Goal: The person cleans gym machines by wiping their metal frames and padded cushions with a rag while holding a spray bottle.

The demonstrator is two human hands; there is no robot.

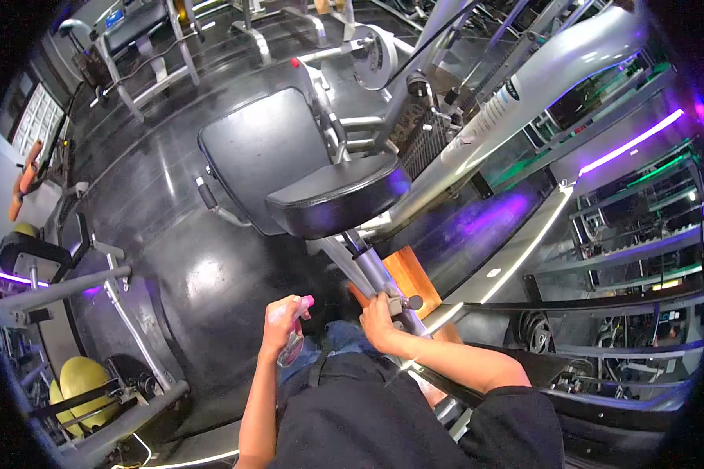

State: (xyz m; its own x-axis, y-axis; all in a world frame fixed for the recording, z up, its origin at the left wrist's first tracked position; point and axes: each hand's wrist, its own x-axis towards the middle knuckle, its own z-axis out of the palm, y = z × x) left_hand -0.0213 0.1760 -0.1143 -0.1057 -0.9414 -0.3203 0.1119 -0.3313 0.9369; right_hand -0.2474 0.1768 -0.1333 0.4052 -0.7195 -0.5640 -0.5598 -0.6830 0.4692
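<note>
My left hand [283,324] is wrapped round a clear spray bottle [292,350] with a pink trigger head, held in front of my body. My right hand [378,320] is closed on a small greyish cloth [396,305], pressed against the metal tube [377,273] of an exercise machine. Beside the cloth, a round black knob [415,302] sticks out of the tube. Above it are the machine's black padded seat [340,195] and its larger black back pad [262,148].
An orange-brown wooden piece [416,277] stands just behind the tube. A thick silver beam [516,94] rises to the right. Metal gym frames [113,285] and yellow balls [86,391] are on the left. Mirrors and a light strip line the right side.
</note>
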